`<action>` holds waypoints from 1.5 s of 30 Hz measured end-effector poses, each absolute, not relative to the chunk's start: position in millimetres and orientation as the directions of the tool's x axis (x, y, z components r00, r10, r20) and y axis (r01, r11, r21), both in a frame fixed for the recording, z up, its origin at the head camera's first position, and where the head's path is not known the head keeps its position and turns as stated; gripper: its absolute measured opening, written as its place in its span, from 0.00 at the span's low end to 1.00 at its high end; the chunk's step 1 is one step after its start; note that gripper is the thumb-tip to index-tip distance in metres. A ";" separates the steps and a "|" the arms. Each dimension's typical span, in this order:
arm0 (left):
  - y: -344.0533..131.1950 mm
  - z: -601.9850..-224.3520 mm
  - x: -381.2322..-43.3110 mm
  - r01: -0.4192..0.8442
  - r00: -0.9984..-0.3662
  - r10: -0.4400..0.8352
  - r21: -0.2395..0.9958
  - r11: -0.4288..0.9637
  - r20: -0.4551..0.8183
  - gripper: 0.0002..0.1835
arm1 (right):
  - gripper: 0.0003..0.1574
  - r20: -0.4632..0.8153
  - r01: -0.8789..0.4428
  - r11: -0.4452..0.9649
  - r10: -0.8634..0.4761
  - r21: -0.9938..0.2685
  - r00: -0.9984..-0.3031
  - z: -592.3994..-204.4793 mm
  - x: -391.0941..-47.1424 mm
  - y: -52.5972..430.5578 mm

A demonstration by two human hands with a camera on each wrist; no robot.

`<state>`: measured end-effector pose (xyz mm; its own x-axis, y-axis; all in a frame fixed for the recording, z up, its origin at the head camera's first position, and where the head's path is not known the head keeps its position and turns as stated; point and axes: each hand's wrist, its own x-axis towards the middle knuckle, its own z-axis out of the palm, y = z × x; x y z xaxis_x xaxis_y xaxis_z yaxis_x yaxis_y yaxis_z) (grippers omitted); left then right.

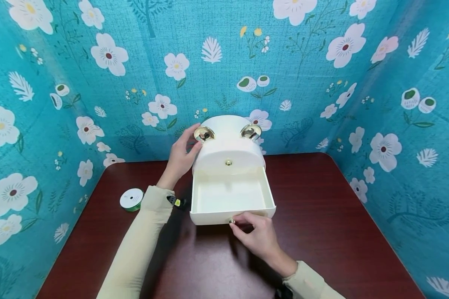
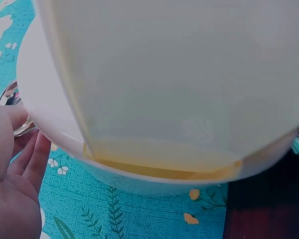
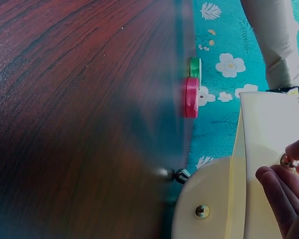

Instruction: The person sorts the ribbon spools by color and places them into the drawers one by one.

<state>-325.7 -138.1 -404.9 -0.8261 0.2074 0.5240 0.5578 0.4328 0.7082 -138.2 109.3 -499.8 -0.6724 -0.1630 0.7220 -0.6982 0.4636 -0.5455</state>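
A white drawer box with a rounded top and two shiny gold bowl-shaped ornaments stands at the back of the table. Its lower drawer is pulled out toward me, and bare white floor shows inside. My right hand pinches the small gold knob on the drawer front between thumb and fingers. On the box's left side, my left hand grips around the left gold ornament. The left wrist view shows those fingers at the box edge. A second gold knob marks the closed upper drawer.
Left of the box, near my left forearm, lies a ribbon spool with a white top. From the right wrist, a green spool and a pink one appear stacked. Flowered blue cloth walls the dark red table.
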 end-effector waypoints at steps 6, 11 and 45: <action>-152.1 -416.3 -311.3 0.573 -0.819 0.263 0.708 0.412 0.510 0.36 | 0.13 0.726 -0.699 0.476 -0.165 -0.534 -0.667 -500.1 -137.9 110.2; -186.7 -433.2 -300.6 0.466 -0.883 0.241 0.695 0.547 0.403 0.38 | 0.13 0.721 -0.691 0.482 -0.162 -0.538 -0.674 -499.0 -138.0 110.0; -307.5 -519.8 -270.9 0.129 -0.976 0.192 0.448 0.885 -0.099 0.60 | 0.14 0.713 -0.681 0.478 -0.149 -0.555 -0.685 -498.6 -136.4 109.0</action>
<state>-270.9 -307.5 -519.8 -0.9764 0.1920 -0.0985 0.1288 0.8847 0.4480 -136.4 109.0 -498.6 -0.6854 -0.1494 0.7127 -0.6811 0.4777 -0.5549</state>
